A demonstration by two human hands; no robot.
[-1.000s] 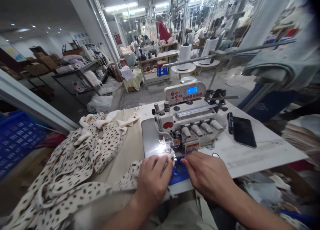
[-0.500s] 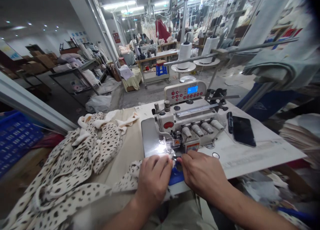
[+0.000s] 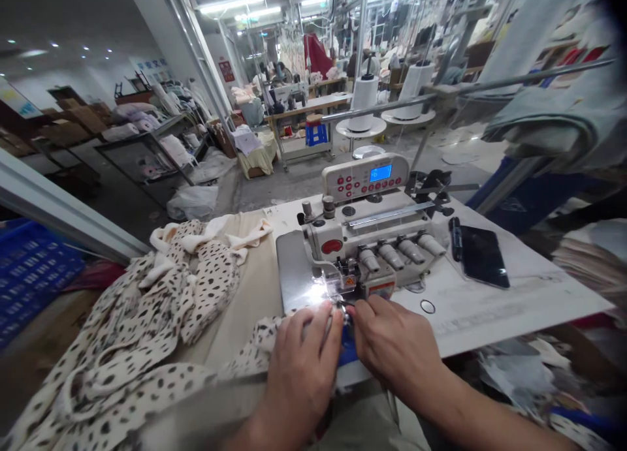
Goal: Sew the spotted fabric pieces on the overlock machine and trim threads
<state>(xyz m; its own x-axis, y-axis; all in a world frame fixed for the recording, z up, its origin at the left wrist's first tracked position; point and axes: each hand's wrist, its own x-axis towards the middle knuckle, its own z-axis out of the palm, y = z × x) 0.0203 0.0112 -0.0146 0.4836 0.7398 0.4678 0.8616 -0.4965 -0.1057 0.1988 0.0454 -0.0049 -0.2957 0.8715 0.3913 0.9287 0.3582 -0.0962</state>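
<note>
Cream fabric with dark spots (image 3: 208, 301) is heaped left of an overlock sewing machine (image 3: 365, 242), and one part runs under my left hand (image 3: 304, 366). The fingers of that hand are bent together over the fabric, their tips at the lit needle area, so the grip is partly hidden. My right hand (image 3: 398, 343) is closed in front of the machine, thumb and forefinger pinching near the presser foot. A thin dark tool (image 3: 345, 303) sticks out toward the needle from these fingers; most of it is hidden. The two hands' fingertips nearly meet.
A black phone (image 3: 484, 255) lies on the white machine table (image 3: 519, 307) to the right. White thread cones (image 3: 365, 102) stand behind the machine. At far left is a blue plastic basket (image 3: 39, 275); stacked cut fabric (image 3: 592, 262) lies at far right.
My left hand has shifted slightly right and its fingers are stretched a little further forward. The right hand keeps its pinch by the presser foot. The view has turned slightly.
</note>
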